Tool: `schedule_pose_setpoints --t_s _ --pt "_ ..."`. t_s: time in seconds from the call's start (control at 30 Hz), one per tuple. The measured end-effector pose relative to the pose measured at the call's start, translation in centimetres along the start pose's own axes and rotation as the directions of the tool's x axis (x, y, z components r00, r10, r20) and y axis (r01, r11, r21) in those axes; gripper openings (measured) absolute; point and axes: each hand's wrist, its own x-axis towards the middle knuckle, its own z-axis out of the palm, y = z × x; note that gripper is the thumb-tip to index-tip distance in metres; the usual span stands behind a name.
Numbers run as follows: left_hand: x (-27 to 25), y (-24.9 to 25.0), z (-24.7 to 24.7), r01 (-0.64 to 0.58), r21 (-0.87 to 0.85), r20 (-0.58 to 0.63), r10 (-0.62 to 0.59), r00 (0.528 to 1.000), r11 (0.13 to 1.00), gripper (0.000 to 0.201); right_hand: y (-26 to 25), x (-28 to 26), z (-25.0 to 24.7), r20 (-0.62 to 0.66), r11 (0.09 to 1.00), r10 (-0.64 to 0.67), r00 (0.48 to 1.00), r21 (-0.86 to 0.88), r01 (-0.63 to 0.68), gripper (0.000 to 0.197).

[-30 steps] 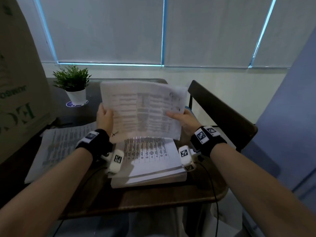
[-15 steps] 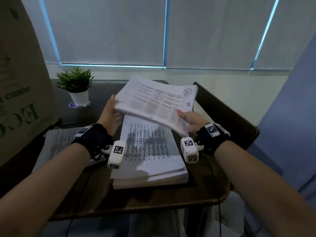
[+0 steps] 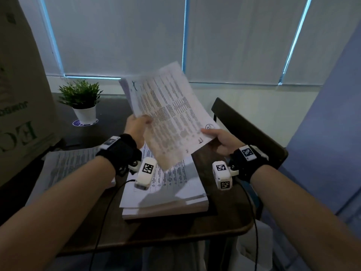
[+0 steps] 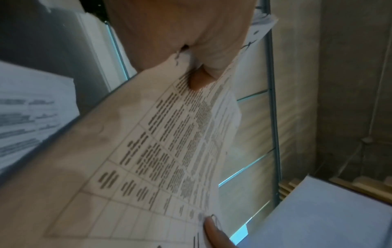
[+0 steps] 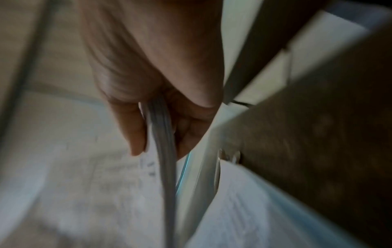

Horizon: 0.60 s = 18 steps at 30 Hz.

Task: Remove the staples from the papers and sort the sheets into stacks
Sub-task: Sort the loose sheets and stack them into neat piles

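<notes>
Held bundle: a sheaf of printed sheets (image 3: 170,118) was up in the air above the thick stack, tilted, its printed table facing the person, one corner raised toward the window blinds (image 3: 234,40).
Left hand: the left hand (image 3: 136,128) pinched the sheaf's left edge, thumb on the printed face and the fingers behind; the left wrist view showed the thumb (image 4: 199,80) pressed onto the page.
Right hand: the right hand (image 3: 222,139) gripped the sheaf's lower right corner, thumb on top and fingers curled under; in the right wrist view several sheet edges (image 5: 163,134) ran between thumb and fingers.
Staple: a small dark mark (image 3: 200,141) sat at the corner beside the right thumb; whether it was a staple could not be told.
Thick stack: a thick stack of printed paper (image 3: 168,194) lay flat on the dark desk (image 3: 175,229), directly under the held sheaf.
Loose pile: a thinner pile of sheets (image 3: 68,165) lay on the desk left of the thick stack, partly behind the left forearm.
Plant: a small green plant in a white pot (image 3: 82,102) stood beyond the thick stack, to its far left.
Box: a cardboard box (image 3: 17,94) stood further left of the thick stack, beside the loose pile.
Chair: a dark chair back (image 3: 248,130) rose to the right of the thick stack.
</notes>
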Motion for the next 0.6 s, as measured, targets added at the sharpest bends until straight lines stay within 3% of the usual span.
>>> schedule_pose_setpoints --t_s 0.2,0.3,0.4,0.47,0.53,0.6 --pt "-1.0 2.9 -0.2 -0.279 0.094 -0.090 0.287 0.954 0.956 0.021 -2.3 -0.5 1.4 0.135 0.944 -0.135 0.982 -0.283 0.168 0.033" --pt "-1.3 3.1 -0.8 -0.337 0.138 -0.083 0.349 0.933 0.932 0.021 -1.7 -0.6 1.7 0.159 0.828 -0.169 0.973 -0.513 0.228 0.033" --pt "-1.9 0.6 -1.8 -0.251 0.215 -0.038 0.265 0.964 0.944 0.022 1.3 -0.3 1.8 0.160 0.801 -0.125 0.979 -0.567 0.195 0.030" --pt "-2.2 -2.0 -2.8 -0.105 0.334 0.022 0.104 0.994 0.937 0.015 3.3 -0.3 1.8 0.142 0.814 -0.070 0.987 -0.563 0.139 0.030" --pt "-2.4 -4.1 -3.8 0.036 0.468 0.060 -0.073 0.996 0.883 0.009 4.3 -0.1 1.7 0.119 0.820 -0.070 0.990 -0.558 0.125 0.036" --pt "-2.4 -4.8 -4.1 0.020 0.541 0.061 -0.063 0.996 0.841 0.009 4.1 -0.4 1.9 0.101 0.830 -0.111 0.989 -0.537 0.148 0.041"
